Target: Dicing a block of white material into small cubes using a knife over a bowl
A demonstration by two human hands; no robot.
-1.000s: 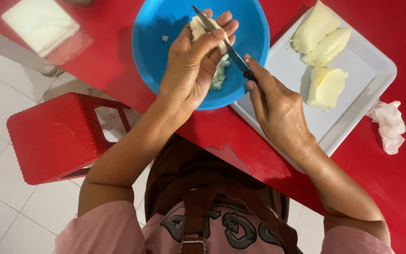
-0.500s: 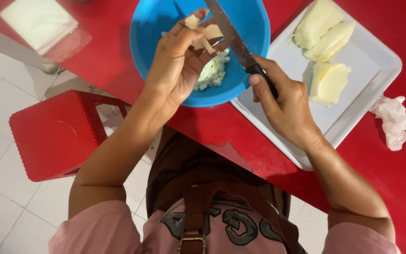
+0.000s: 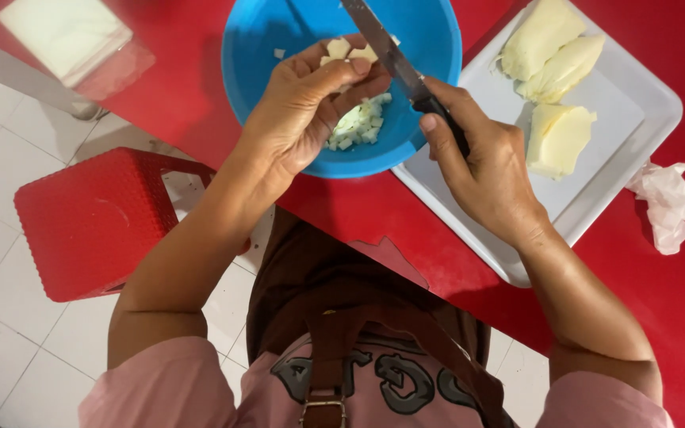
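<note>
My left hand (image 3: 303,111) is over a blue bowl (image 3: 263,47) and holds a small pale piece of vegetable (image 3: 346,51) between thumb and fingertips. My right hand (image 3: 485,166) grips the black handle of a knife (image 3: 382,43), whose blade points up and left across the piece. Small pale diced bits (image 3: 358,125) lie in the bottom of the bowl under my left hand. To the right, a white tray (image 3: 596,198) carries three larger pale pieces (image 3: 556,139), the bowl's edge touching the tray.
The red table (image 3: 358,214) holds a crumpled white tissue (image 3: 663,202) at the right and a white folded napkin stack (image 3: 65,32) at the top left. A red plastic stool (image 3: 89,222) stands on the tiled floor at my left.
My left hand has turned and lifted the pale piece higher over the bowl. The knife has swung from lying across my fingers to pointing up-left, and diced bits now show in the bowl.
</note>
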